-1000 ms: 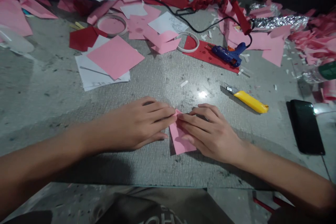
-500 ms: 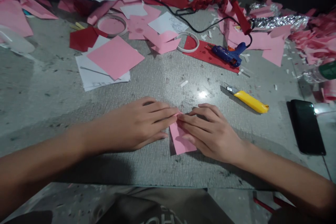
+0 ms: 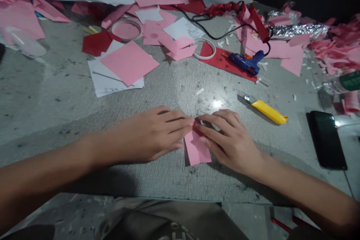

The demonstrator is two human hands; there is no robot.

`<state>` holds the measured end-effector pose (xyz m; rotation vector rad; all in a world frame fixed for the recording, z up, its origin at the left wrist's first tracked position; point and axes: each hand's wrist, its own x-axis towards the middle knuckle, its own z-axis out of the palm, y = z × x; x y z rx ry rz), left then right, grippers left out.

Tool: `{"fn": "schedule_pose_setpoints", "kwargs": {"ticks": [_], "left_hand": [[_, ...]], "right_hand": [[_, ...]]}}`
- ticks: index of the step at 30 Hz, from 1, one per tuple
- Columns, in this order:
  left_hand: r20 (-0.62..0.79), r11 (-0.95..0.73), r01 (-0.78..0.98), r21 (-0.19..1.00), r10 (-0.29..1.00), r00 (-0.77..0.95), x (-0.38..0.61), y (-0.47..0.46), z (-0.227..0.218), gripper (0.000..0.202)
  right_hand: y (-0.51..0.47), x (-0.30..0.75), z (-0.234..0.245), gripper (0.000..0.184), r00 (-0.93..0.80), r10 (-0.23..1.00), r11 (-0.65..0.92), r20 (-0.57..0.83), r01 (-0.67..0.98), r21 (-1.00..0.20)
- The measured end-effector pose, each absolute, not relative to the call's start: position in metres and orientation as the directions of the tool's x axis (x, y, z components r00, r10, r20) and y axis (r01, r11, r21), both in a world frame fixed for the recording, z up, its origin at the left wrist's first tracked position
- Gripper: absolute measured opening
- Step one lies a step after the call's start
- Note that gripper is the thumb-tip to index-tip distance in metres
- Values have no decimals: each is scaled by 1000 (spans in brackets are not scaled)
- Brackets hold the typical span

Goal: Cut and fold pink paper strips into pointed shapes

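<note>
A small strip of pink paper (image 3: 197,150) lies on the grey table in front of me, its far end creased or folded. My left hand (image 3: 160,133) comes from the left, fingers closed together, with the fingertips pinching the far left corner of the strip. From the right, my right hand (image 3: 229,138) holds the strip's far right edge, thumb and forefinger at the paper and the other fingers bent above. Fingertips hide part of the fold. A yellow box cutter (image 3: 269,112), blade out, lies beyond my right hand.
A blue glue gun (image 3: 246,63) rests on red paper (image 3: 210,62), its black cord running back. Pink square paper (image 3: 129,62) tops white sheets at left. Tape rolls, scraps and foil crowd the back. A black phone (image 3: 327,138) and a bottle (image 3: 334,84) are at right.
My right fingertips have drawn back slightly to the right, showing more of the strip. Both hands stay at its far end. The whole view has shifted a little.
</note>
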<state>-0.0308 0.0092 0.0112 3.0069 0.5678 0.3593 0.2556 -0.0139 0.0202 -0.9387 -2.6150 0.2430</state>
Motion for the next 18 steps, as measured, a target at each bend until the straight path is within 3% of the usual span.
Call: {"fn": "schedule_pose_setpoints", "kwargs": {"ticks": [18], "left_hand": [[201, -920, 376, 110, 391, 898, -27, 9, 12, 46]], "right_hand": [[-14, 253, 20, 28, -717, 649, 761, 254, 607, -232]]}}
